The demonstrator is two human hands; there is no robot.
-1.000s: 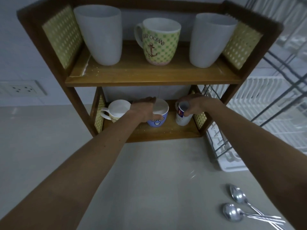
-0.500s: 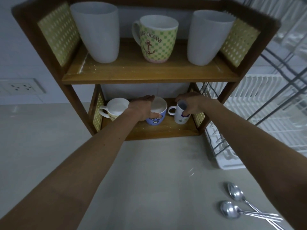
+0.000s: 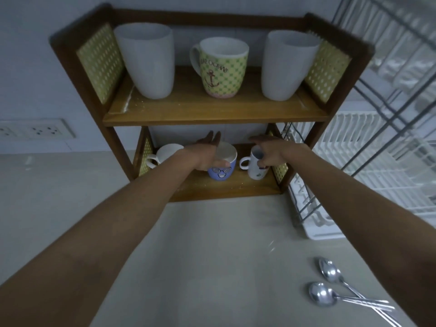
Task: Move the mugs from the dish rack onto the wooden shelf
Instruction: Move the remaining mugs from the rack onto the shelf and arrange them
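Nearest lay two spoons (image 3: 330, 289) on the counter (image 3: 212, 256), well behind the right hand (image 3: 271, 152) and to its right. Both forearms reached forward over bare counter to the lower board of the shelf (image 3: 212, 114).

The left hand (image 3: 207, 152) was spread wide, fingers straight, its palm beside the blue mug (image 3: 221, 172) and its thumb against the mug's front; it gripped nothing. The right hand was also loosened, fingers extended over the rim of the small white mug (image 3: 256, 165), thumb touching its side. That mug stood upright, its handle toward the blue mug, just apart from it. Left of the left hand, a white cup (image 3: 165, 153) sat near the shelf's side panel.

Farther up, the top board carried two white tumblers (image 3: 148, 60) flanking a green mug (image 3: 223, 67). The rack (image 3: 354, 161) stood right of the right hand, close against the shelf post.
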